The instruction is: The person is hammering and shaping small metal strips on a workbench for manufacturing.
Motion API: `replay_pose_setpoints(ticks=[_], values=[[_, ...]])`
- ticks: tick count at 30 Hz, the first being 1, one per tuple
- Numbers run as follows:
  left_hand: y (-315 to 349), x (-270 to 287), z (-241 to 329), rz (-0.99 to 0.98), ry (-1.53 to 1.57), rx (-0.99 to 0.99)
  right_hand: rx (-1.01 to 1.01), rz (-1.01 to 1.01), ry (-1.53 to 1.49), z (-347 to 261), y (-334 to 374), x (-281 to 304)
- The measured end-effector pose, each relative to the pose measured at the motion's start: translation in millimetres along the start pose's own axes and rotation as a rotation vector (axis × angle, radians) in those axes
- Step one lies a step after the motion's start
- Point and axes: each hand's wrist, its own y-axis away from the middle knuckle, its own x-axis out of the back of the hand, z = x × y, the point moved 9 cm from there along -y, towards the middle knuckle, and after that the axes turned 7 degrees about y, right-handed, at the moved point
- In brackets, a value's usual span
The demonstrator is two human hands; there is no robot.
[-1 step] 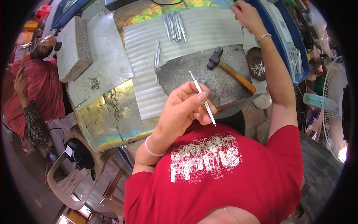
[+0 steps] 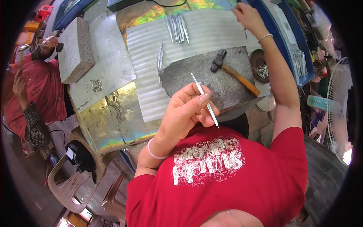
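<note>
My left hand is closed in a pinch around a slim silver pointed metal tool, held slantwise above my lap with its needle-like tip down. At the far right of the bench, my right hand has its fingers curled together beside a blue tray; what they hold, if anything, is hard to make out. A thin dark piece shows just under that hand. Between my hands, a ball-peen hammer with a wooden handle lies on a grey metal slab.
Several silver tools lie on white foam sheeting, with others beside the slab. A brown bowl holds small silver pins. The blue tray holds more tools. At left, a co-worker grips a hammer near a stone block.
My right hand has shifted very slightly left. The co-worker's hammer hand has moved a little. My left hand keeps its hold on the pointed tool.
</note>
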Motion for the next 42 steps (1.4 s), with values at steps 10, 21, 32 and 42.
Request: replay_pose_setpoints(ticks=[10,21,32,42], values=[[-5,16,14,0.017,0.186,-0.195,0.028,-0.384,-0.869,-131,138,40],[15,7,8,-0.039,-0.067,-0.343,-0.175,-0.344,-1.638,-157,211,9],[51,21,-6,0.103,-0.41,-0.072,-0.297,-0.749,-1.557,-181,225,-7],[42,22,-12,0.002,-0.226,0.036,-0.449,-0.774,-1.576,-182,224,-23]])
